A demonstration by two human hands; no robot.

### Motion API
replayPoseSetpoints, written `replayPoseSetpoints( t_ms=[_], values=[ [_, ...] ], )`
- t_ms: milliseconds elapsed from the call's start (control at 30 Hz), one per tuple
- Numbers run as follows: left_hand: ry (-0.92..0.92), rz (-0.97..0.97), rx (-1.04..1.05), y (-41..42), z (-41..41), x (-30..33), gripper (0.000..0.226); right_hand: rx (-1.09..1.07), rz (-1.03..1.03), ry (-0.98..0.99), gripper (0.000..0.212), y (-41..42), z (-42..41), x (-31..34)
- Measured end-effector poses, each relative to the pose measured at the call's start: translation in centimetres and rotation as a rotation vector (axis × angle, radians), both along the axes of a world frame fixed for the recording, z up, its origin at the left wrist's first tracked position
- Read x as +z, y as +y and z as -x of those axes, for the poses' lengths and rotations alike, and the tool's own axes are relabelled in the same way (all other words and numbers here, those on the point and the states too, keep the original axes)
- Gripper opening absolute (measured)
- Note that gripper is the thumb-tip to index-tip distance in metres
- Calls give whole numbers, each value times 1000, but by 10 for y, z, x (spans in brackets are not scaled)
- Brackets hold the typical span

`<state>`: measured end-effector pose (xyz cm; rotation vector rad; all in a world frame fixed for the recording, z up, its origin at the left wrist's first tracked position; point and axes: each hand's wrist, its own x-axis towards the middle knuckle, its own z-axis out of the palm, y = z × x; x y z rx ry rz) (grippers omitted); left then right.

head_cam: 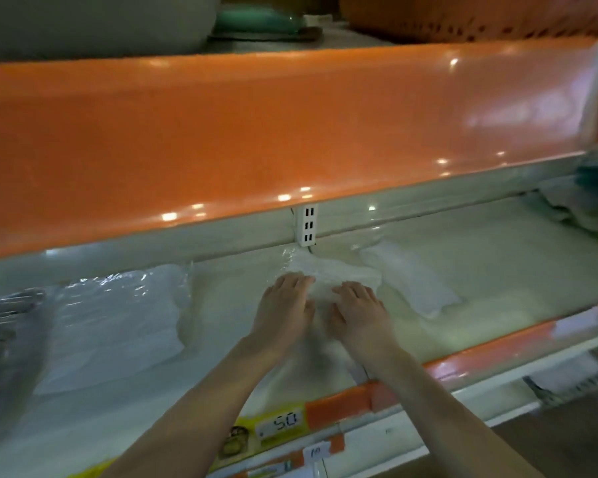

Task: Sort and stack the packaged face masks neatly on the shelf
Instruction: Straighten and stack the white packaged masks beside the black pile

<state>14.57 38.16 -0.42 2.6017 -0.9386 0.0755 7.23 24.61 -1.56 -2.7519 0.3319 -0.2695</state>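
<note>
1. Both your bare forearms reach forward into a white shelf [480, 270] beneath a broad, glossy orange shelf front [256, 132].
2. Your left hand [283, 308] lies palm down, fingers straight and close together, their tips resting on a clear plastic pack of white face masks [325, 270].
3. Your right hand [356, 312] lies palm down just beside the left, fingers slightly bent over the near edge of the same pack; whether they grip it or only press on it cannot be told, as the frame is blurred.
4. The pack lies flat on the shelf floor directly under and beyond your fingertips. It looks crinkled and shiny, its wrapper catching the light, with pale white contents.
5. Beyond your fingertips, at the back of the shelf, stands a white slotted upright [307, 225].
6. To the right of your right fingers, near but apart, lies a second white pack [411, 274], flat and turned at an angle.
7. To the left of your left fingers, well apart, sits a larger stack of clear-wrapped white masks [118, 322], its wrapper glinting.
8. Farther left still, at the frame's edge, are dark grey wrapped packs [4, 339].
9. Behind your wrists, on the shelf's front edge, is an orange and yellow price strip with a tag reading 50 [283, 420].
</note>
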Motion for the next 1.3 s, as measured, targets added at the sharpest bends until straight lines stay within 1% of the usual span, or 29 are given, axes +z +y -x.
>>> replayPoseSetpoints(
  t_ms=[133,233,333,433,467,533,567,667,733,800,833,867,933,1000,1067,1133,1200,1300],
  values=[
    [47,8,-25,-14,-6,-19,48,16,-7,18,49,-33,8,-5],
    [3,21,8,-16,0,-20,40,28,4,12,48,-43,13,-8],
    [-111,-16,42,-14,2,-17,32,51,78,-14,39,-44,11,-8],
    [-171,-69,52,-9,1,-15,33,73,171,-105,19,-40,9,-7],
    [-182,-88,49,-7,1,-14,33,90,202,-130,16,-40,9,-8],
    [-204,-134,46,-5,3,-13,32,95,219,-160,23,-39,10,-9],
    [-210,-161,44,-5,4,-12,33,101,213,-153,23,-40,11,-7],
    [-245,-160,31,-1,7,-16,37,85,134,-109,3,-45,11,1],
    [-282,-140,32,3,9,-16,32,71,54,-89,14,-48,9,5],
    [-318,-91,53,8,10,-13,16,70,-28,-116,14,-50,11,9],
    [-318,-61,68,11,11,-10,16,72,-61,-140,14,-50,12,12],
    [-325,-36,79,13,11,-8,22,87,-84,-179,13,-50,14,15],
    [-359,3,107,20,11,-1,25,132,-63,-220,17,-46,17,19],
    [-406,37,121,28,13,5,18,183,26,-220,23,-41,19,24],
    [-460,62,134,39,14,13,15,234,96,-246,17,-30,19,31],
    [-528,61,145,52,15,21,20,259,80,-219,21,-17,15,39],
    [-551,54,170,69,18,28,25,273,30,-168,25,0,9,47],
    [-568,-44,234,98,22,35,28,351,1,-197,27,32,-7,50]
  ],
)
